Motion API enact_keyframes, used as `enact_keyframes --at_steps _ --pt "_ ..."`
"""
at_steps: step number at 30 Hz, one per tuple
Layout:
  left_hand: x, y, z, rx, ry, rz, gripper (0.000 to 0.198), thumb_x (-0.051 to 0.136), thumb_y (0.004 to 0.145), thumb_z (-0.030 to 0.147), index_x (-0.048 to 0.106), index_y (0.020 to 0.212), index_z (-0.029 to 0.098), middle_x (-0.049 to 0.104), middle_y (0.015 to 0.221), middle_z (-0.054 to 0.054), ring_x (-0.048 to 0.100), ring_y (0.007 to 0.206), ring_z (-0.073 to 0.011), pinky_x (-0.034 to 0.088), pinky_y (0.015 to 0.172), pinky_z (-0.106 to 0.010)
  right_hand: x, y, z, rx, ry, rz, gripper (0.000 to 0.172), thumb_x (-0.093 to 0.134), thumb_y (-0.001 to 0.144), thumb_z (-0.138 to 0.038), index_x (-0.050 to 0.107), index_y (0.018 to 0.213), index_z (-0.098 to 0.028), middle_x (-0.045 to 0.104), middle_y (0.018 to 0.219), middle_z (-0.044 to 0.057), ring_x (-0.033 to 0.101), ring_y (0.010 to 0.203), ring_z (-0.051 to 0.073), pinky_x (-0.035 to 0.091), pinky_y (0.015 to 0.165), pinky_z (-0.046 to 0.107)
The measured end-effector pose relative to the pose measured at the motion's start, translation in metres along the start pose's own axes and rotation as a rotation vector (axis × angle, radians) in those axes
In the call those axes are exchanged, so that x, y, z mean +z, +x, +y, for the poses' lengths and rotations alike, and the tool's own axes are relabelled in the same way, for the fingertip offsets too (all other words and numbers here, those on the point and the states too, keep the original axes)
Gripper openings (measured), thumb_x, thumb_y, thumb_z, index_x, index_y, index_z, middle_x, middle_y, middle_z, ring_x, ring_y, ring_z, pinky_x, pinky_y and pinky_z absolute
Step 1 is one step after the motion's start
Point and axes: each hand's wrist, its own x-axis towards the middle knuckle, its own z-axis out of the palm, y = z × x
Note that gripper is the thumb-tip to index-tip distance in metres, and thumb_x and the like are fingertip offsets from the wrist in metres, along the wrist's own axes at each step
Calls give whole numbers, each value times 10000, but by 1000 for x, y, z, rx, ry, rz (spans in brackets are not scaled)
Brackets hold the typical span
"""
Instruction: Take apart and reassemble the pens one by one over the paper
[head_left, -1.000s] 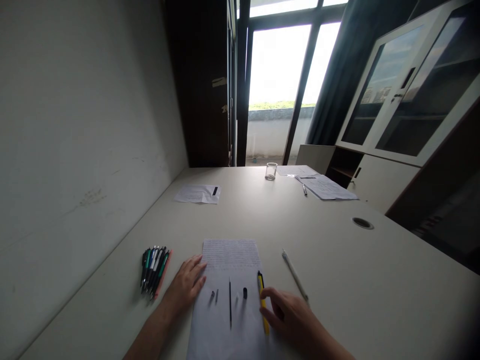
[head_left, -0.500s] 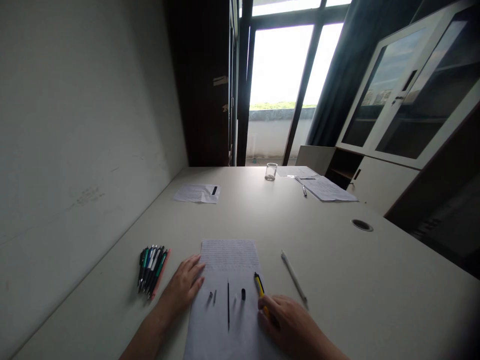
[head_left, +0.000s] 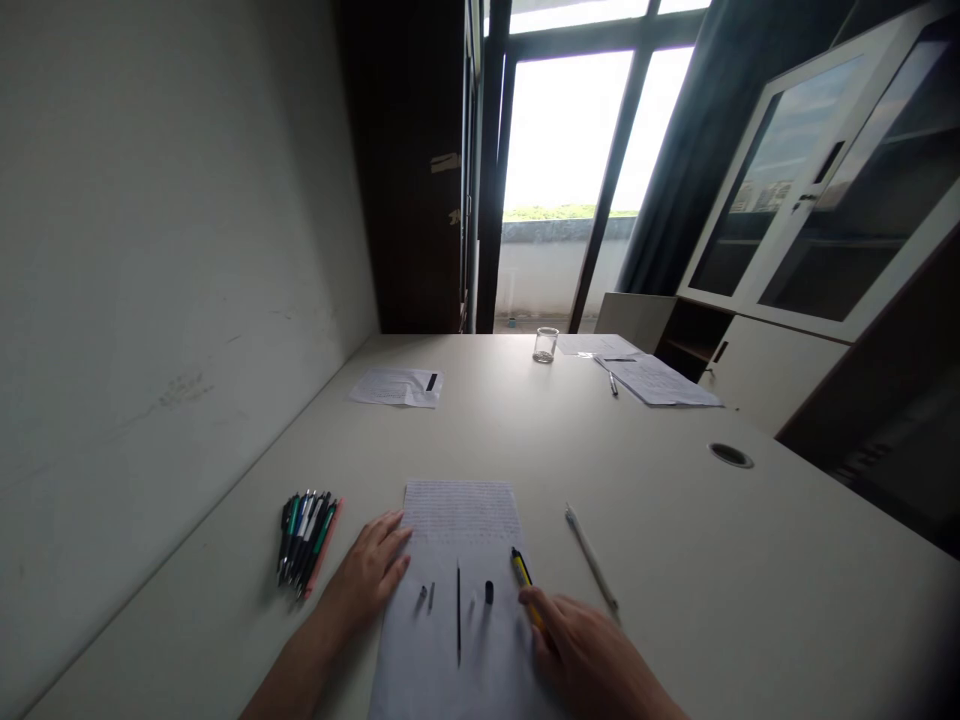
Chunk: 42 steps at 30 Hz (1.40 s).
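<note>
My right hand (head_left: 574,640) is closed around a yellow and black pen barrel (head_left: 522,570), at the right edge of a sheet of paper (head_left: 420,680). My left hand (head_left: 375,570) lies flat with fingers spread, its fingertips on the sheet's left edge. On the paper between my hands rest a thin dark pen refill (head_left: 459,620), a short black grip piece (head_left: 489,592), a small clear piece (head_left: 472,602), a slim grey piece (head_left: 431,597) like a spring, and a small dark tip (head_left: 422,593). Handwriting covers the sheet's upper part.
A bundle of several pens (head_left: 307,545) lies left of my left hand. A white pen (head_left: 592,558) lies right of the paper. Farther back are a glass (head_left: 545,345), a loose sheet (head_left: 397,388), stacked papers (head_left: 660,380) and a round desk hole (head_left: 730,456). A wall (head_left: 187,300) borders the left.
My right hand has turned slightly and slid a little to the right along the yellow pen barrel. My left hand and the small parts keep their places; the view has shifted slightly.
</note>
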Motion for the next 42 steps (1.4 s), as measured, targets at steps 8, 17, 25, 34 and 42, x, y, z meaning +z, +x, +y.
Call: enact_keyframes --at_steps 8,17,25,34,42 --pt "0 1 1 1 6 -10 334 534 969 246 619 1288 198 575 1403 -131 525 1309 -294 473 1075 -538 -1 -2 8 83 24 -42 525 456 832 -76 581 1331 -176 714 1186 119 696 998 241 537 868 321" --pt "0 0 2 17 -6 27 329 541 961 233 619 1281 213 581 1395 -130 527 1304 -299 483 1058 -542 -2 -1 11 110 119 -9 487 449 871 -106 540 1343 -182 726 1128 114 723 944 239 576 819 348" --pt "-3 2 5 42 -27 85 332 542 967 231 602 1294 232 586 1378 -122 530 1292 -297 481 1054 -533 -10 1 11 -59 236 402 212 436 1026 -238 514 1223 -228 696 971 89 718 778 200 595 667 297" --pt "-30 9 32 63 -120 170 256 538 982 224 619 1225 233 605 1309 -96 457 1326 -286 435 1077 -512 -23 1 -4 -254 336 520 134 494 1020 -182 568 1118 -234 676 924 62 687 769 180 586 670 267" --pt "-36 9 57 232 -328 110 233 581 983 239 636 1209 226 678 1117 -90 546 1109 -253 499 947 -424 -18 12 -16 -329 340 445 135 512 1003 -132 564 1094 -218 683 913 71 638 748 180 553 662 282"
